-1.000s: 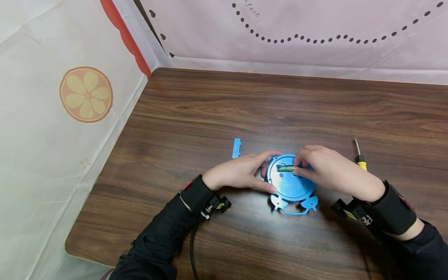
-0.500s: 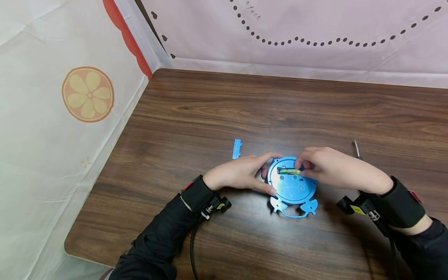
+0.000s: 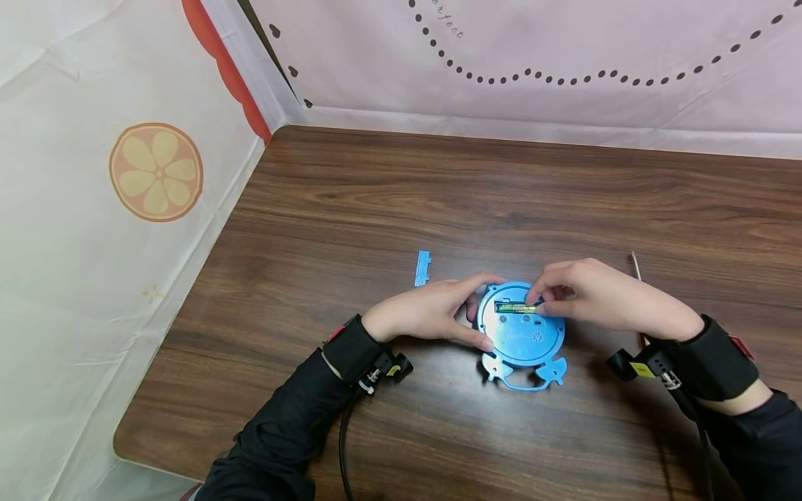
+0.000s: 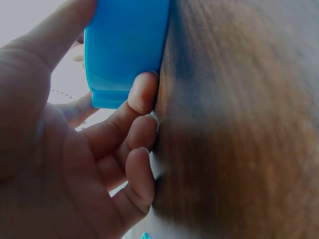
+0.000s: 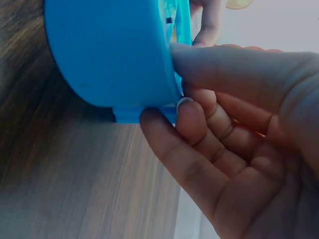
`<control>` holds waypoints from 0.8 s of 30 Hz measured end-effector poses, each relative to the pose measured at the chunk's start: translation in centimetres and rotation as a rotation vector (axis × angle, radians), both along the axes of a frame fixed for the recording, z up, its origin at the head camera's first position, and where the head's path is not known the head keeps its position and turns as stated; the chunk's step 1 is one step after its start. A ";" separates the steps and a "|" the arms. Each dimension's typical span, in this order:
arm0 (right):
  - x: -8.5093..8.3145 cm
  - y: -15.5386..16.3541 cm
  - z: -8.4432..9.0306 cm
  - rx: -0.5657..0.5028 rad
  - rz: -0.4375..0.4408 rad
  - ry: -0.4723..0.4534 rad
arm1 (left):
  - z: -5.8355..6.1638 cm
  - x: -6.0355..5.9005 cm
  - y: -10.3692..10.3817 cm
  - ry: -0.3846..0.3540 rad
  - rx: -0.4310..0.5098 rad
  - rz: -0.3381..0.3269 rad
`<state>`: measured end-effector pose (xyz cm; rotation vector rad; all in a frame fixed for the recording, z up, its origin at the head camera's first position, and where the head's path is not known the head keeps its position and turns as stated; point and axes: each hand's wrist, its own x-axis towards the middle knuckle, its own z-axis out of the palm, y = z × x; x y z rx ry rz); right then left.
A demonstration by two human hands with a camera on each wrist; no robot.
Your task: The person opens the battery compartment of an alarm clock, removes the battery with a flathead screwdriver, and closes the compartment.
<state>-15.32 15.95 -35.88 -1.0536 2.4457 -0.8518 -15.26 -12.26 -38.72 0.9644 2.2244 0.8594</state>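
Brown wooden table (image 3: 376,202), left hand (image 3: 432,309) gripping blue case (image 3: 516,344) (side wall (image 4: 127,45) in wrist views only), right hand (image 3: 589,292) pinching battery (image 3: 521,308)

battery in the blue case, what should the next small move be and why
Probably press the battery down at its right end: it lies along the slot, the right hand has its fingers at that end, and the left hand grips the blue case. Whether it is fully seated, I can't tell.
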 end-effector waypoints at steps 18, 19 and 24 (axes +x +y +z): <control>0.5 -0.2 0.2 0.026 -0.124 -0.051 | 0.1 0.0 0.1 0.004 -0.001 -0.004; 0.5 -0.2 0.1 0.023 -0.126 -0.049 | 0.1 0.0 0.1 0.005 -0.001 -0.003; 0.5 0.2 -0.2 0.004 -0.136 -0.054 | 0.0 0.0 0.1 -0.004 -0.005 0.005</control>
